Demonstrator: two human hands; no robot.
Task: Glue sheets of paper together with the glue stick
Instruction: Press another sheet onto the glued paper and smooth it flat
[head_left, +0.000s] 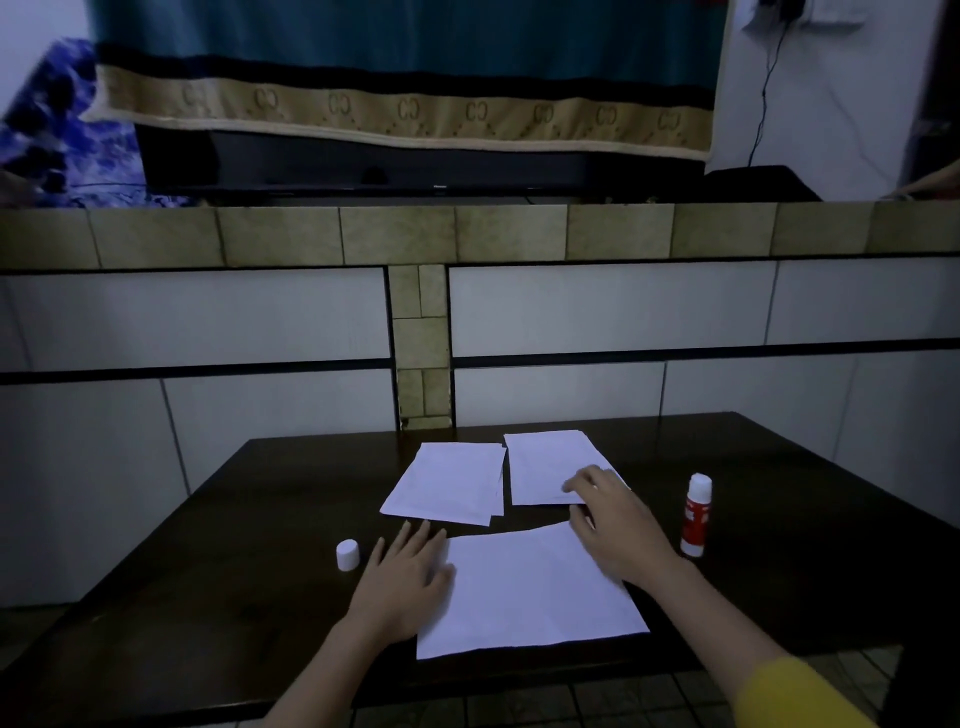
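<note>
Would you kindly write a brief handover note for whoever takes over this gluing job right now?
Left hand: flat, pressing the near sheet's left edge.
Right hand: reaching over the far right stack, fingers at its near edge; grip unclear.
Far left stack lies untouched.
Glue stick stands uncapped at the right; its cap sits left of the left hand.
Done: stick opened, sheet laid out.
Left: apply glue, join sheets, recap.
</note>
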